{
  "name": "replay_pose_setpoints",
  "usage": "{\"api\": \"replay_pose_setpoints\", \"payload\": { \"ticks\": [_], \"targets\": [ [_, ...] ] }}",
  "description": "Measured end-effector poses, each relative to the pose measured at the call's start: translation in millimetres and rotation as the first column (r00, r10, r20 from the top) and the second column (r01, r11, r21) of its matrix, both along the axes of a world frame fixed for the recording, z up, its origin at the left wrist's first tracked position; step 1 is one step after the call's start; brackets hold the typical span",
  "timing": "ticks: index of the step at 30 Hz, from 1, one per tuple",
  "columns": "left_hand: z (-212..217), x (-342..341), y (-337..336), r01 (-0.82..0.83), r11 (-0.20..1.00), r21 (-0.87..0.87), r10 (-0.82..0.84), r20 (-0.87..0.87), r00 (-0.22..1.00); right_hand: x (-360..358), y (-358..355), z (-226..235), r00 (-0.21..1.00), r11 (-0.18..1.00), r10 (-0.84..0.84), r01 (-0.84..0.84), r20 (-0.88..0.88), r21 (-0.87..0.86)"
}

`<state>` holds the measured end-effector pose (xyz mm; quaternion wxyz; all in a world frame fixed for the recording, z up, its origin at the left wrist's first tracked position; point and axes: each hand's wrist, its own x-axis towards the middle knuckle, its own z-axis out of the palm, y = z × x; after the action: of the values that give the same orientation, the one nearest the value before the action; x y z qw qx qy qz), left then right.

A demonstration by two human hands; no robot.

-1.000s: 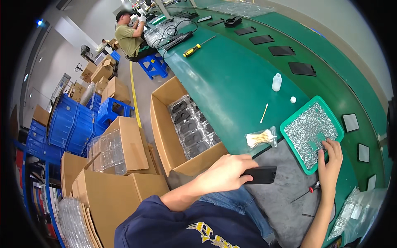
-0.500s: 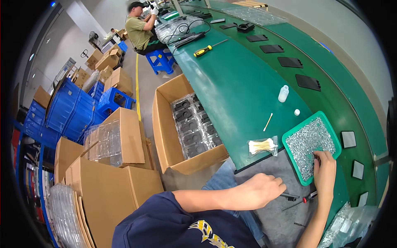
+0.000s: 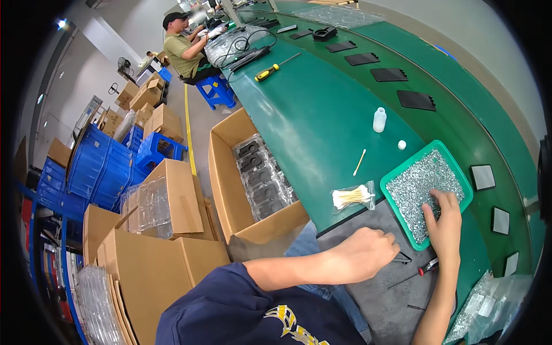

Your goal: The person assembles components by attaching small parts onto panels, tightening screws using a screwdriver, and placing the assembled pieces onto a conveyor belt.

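Note:
My left hand point(image 3: 368, 253) is curled closed above the grey mat point(image 3: 379, 299). From under its fingertips sticks out a thin black frame-like part point(image 3: 406, 260), mostly hidden by the hand. My right hand point(image 3: 445, 224) is over a green tray point(image 3: 466, 194) full of small silvery metal pieces point(image 3: 422, 187), likely screws. Its thumb and fingers are spread apart at the heap, with nothing visible between them. A red-and-black screwdriver point(image 3: 428, 267) lies on the mat between my hands.
Cotton swabs in a bag point(image 3: 352, 197), a loose swab point(image 3: 360, 162), a white bottle point(image 3: 379, 120), its cap point(image 3: 402, 145) and a yellow screwdriver point(image 3: 267, 72) lie on the green table. Black plates point(image 3: 417, 100) line the belt. An open carton point(image 3: 221, 172) stands left. A co-worker point(image 3: 183, 49) sits beyond.
My right hand's fingers have spread from a pinch in the metal pieces. The black part at my left hand has turned and shows a different outline. The whole view has shifted slightly.

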<state>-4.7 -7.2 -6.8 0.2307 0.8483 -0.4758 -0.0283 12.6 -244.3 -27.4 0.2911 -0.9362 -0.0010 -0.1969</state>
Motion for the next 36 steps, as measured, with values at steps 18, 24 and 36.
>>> {"api": "replay_pose_setpoints", "payload": {
  "ticks": [18,24,36],
  "targets": [
    [-5,8,-12,0.037,0.997,-0.062,-0.042,-0.076,0.996,-1,0,4,0.99,0.998,0.039,-0.032,-0.135,0.054],
    [-2,8,-13,0.035,0.998,-0.049,-0.039,-0.081,0.996,-5,9,5,0.991,0.997,0.075,-0.074,-0.107,0.01],
    [-6,6,-13,0.006,0.994,-0.109,-0.015,-0.079,0.997,-5,9,-5,0.996,0.995,0.017,-0.026,-0.092,-0.101]
  ]
}}
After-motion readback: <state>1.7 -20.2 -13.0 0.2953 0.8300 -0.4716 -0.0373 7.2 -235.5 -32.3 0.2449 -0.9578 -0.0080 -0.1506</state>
